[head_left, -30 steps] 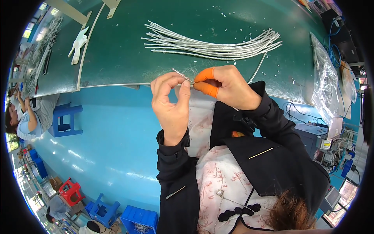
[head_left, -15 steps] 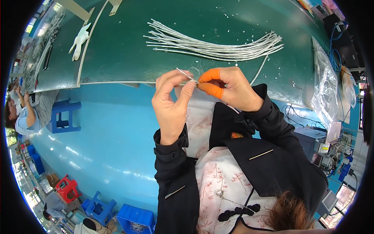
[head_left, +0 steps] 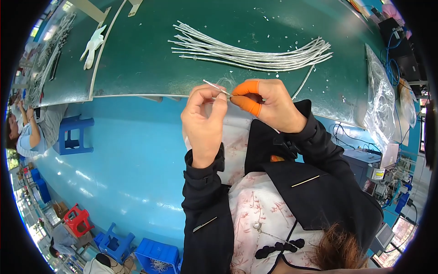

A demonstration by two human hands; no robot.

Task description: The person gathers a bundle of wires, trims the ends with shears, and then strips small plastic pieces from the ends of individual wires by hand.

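My left hand [head_left: 205, 119] pinches a thin silver cable [head_left: 211, 84] between thumb and fingers, its pale end sticking up to the left. Orange finger cots [head_left: 246, 87] cover the thumb and index finger of my right hand [head_left: 279, 106], which grips the same cable just to the right. Both hands meet over the near edge of the green table [head_left: 146, 55]. Fine loose strands [head_left: 226, 81] lie just beyond them. Farther back rests a bundle of silver cables [head_left: 251, 57], and one separate cable [head_left: 304, 83] slants down from its right end.
Small white scraps [head_left: 292, 48] dot the tabletop. A white glove [head_left: 93, 48] lies at the left, by a divider strip. Clear plastic bags [head_left: 380, 98] hang at the right edge. Blue stools [head_left: 75, 134], a red stool [head_left: 78, 220] and a blue bin [head_left: 157, 255] stand on the floor.
My left hand has turned slightly, its fingers curling closer around the cable, and its wrist has shifted a little right. The cable's free end points lower and more to the left.
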